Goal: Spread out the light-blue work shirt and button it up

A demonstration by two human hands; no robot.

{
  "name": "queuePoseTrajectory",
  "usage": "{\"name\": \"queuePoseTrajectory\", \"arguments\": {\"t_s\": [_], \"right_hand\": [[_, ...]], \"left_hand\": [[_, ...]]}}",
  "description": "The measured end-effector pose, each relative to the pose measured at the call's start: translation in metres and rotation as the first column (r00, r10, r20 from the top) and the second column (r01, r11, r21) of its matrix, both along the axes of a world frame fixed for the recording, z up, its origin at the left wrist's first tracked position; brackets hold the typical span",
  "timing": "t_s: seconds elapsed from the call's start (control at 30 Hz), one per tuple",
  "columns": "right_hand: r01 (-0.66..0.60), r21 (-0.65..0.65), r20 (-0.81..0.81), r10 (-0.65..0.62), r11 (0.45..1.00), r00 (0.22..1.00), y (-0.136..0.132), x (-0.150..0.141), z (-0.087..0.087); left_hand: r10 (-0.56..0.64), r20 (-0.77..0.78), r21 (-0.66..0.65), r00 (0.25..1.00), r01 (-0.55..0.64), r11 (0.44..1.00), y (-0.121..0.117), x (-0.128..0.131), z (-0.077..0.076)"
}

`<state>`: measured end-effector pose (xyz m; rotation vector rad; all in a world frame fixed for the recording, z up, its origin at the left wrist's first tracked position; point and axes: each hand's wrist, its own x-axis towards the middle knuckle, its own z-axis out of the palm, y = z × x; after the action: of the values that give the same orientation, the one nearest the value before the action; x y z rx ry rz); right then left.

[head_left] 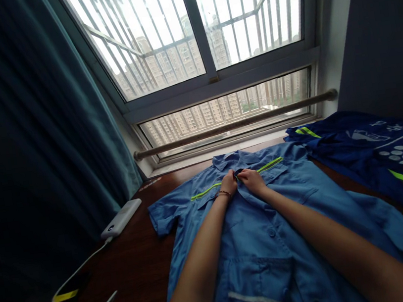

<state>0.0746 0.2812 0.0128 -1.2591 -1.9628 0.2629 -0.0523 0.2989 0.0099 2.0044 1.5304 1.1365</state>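
A light blue short-sleeved work shirt (248, 219) with yellow-green stripes across the chest lies spread out, its collar toward the window. My left hand (228, 183), with a thin bracelet at the wrist, pinches the front edge just below the collar. Right beside it, my right hand (251, 182) pinches the opposite front edge, and the fingertips of both hands nearly meet. Any button between them is too small to make out. Lower on the front, a button (272, 232) shows. Near me lies a blue pocket-like piece (257, 278) with a pale strip.
At the right lies a dark blue garment (366, 148) with white print and bright stripes. A white power bank (121, 218) with a white cable (78, 271) sits on the brown wooden surface (139, 269) at the left. A curtain (79, 113) hangs left of the barred window (202, 26).
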Motion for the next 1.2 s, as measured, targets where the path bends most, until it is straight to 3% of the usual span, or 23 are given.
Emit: {"name": "queuePoseTrajectory", "arguments": {"t_s": [0.13,0.27,0.67,0.87,1.2], "right_hand": [[0.051,0.008,0.005,-0.052,0.999,0.999,0.000,-0.004,-0.001],[0.025,0.023,0.011,-0.025,0.999,1.000,-0.003,-0.004,0.001],[0.049,0.072,-0.027,-0.047,0.996,0.999,-0.005,-0.005,0.005],[0.046,0.068,-0.098,-0.040,0.997,0.994,-0.002,-0.004,0.003],[0.065,-0.110,-0.242,-0.091,0.992,0.966,0.023,-0.002,-0.005]], "left_hand": [[-0.020,0.060,0.008,0.998,0.020,1.000,0.007,-0.004,0.002],[-0.031,0.146,-0.010,0.989,0.033,0.999,0.009,-0.012,0.000],[-0.025,0.446,-0.179,0.895,0.117,0.977,0.008,-0.017,0.003],[-0.029,0.479,-0.191,0.877,0.136,0.972,0.001,-0.017,0.009],[-0.047,0.435,-0.147,0.899,0.122,0.982,0.004,-0.015,0.002]]}}
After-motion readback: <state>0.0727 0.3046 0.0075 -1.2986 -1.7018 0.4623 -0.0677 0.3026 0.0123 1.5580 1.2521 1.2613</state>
